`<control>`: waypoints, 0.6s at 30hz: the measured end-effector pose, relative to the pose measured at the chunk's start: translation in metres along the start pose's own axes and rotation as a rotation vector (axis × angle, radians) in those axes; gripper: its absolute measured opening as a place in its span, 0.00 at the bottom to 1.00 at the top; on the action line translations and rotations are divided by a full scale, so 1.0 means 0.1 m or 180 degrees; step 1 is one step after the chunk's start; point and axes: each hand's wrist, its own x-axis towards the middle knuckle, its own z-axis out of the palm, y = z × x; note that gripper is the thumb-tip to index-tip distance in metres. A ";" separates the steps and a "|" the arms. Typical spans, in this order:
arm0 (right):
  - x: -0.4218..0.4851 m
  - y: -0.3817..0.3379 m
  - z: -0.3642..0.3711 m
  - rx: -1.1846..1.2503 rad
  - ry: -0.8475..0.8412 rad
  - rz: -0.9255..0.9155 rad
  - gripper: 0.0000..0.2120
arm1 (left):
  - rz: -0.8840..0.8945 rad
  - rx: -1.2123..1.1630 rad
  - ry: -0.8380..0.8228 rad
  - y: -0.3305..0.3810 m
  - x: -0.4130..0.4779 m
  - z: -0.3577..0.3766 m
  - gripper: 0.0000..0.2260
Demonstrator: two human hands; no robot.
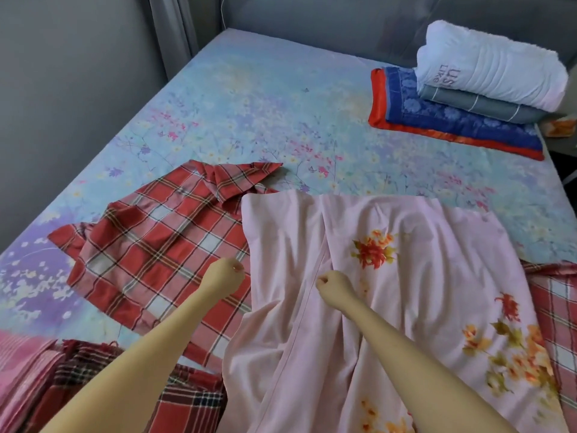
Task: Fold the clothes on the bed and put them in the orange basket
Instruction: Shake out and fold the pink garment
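Fingers (238,269) curled into fists on both left hand (224,276) and right hand (332,284), gripping cloth or not, I cannot tell! Pink floral cloth (390,276) lies spread on the bed (249,104), red plaid cloth (150,245) rumpled alongside; neither folded yet, orange basket out of sight.

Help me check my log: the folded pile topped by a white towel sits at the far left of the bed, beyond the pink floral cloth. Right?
No. The head view shows the folded pile, topped by the white towel, at the far right of the bed, beyond the pink floral cloth.
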 end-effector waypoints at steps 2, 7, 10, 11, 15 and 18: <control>0.36 -0.02 0.07 -0.0081 0.0085 0.0157 0.19 | -0.0234 -0.0169 0.0063 0.00 0.33 0.09 0.11; 1.22 -0.01 0.15 -0.0468 0.0097 0.0596 0.11 | -0.0746 -0.0534 0.0168 -0.08 1.16 0.40 0.07; 1.72 0.11 0.25 -0.0864 0.0143 0.0969 0.14 | -0.0939 -0.0660 0.0236 -0.16 1.63 0.57 0.06; 1.83 0.13 0.28 -0.0932 0.0183 0.1055 0.16 | -0.0969 -0.0693 0.0263 -0.18 1.75 0.60 0.07; 2.22 0.29 0.41 -0.1248 0.0656 0.1083 0.24 | -0.1096 -0.1370 0.0470 -0.19 2.16 0.70 0.11; 2.36 0.40 0.42 -0.1246 0.0767 0.1161 0.24 | -0.1100 -0.2246 0.0527 -0.12 2.46 0.62 0.10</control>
